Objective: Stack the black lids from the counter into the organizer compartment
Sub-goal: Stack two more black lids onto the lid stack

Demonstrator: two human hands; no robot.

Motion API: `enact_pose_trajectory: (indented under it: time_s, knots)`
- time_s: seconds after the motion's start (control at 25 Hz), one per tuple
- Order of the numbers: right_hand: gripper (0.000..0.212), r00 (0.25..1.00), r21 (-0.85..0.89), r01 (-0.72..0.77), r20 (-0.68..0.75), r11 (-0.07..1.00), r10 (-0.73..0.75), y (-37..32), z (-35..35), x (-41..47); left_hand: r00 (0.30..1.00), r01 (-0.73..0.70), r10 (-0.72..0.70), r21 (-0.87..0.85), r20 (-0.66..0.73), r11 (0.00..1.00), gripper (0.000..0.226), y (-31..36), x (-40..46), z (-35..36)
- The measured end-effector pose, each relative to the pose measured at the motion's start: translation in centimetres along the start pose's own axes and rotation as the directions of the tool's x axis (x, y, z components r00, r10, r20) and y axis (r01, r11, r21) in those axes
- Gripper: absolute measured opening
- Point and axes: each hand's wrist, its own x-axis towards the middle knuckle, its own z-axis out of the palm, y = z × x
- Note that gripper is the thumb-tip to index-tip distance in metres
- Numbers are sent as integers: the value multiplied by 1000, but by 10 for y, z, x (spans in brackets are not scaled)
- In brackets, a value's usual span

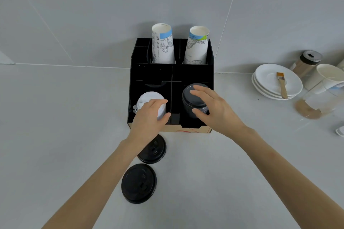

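A black organizer (191,74) stands against the wall on the grey counter. Its front right compartment holds a stack of black lids (193,101); my right hand (214,108) rests over that stack, fingers on the top and side. In the front left compartment is a stack of white lids (149,99), with my left hand (149,117) curled around it from the front. Two black lids lie loose on the counter before the organizer: one (154,149) partly under my left wrist, the other (138,183) nearer to me.
Two stacks of printed paper cups (162,44) stand upside down in the organizer's rear compartments. At right sit stacked white saucers (268,78) with a small brush (282,84) on top, a shaker jar (307,61), paper cups and a clear container (316,102).
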Motion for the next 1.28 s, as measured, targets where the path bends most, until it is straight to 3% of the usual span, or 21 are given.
enact_pose_trajectory:
  time_s: [0.2,0.36,0.68,0.96,1.28]
  knots:
    - [38,999,85,46,12,995,-47,-23,30,-22,999,11,-12,10,35,1000,33,-27,-25,-17]
    - [40,993,142,43,100,989,-57,-32,63,-39,988,53,-56,19,145,998,35,-54,-47,-18]
    - [52,952,66,-80,301,995,56,-34,114,-48,945,173,-189,84,266,981,47,-87,-68,-5]
    - [57,948,43,-135,296,990,116,-37,137,-50,931,200,-207,55,300,978,53,-91,-71,5]
    - [57,961,149,-170,246,974,130,-32,136,-51,940,174,-165,-2,298,985,59,-88,-81,10]
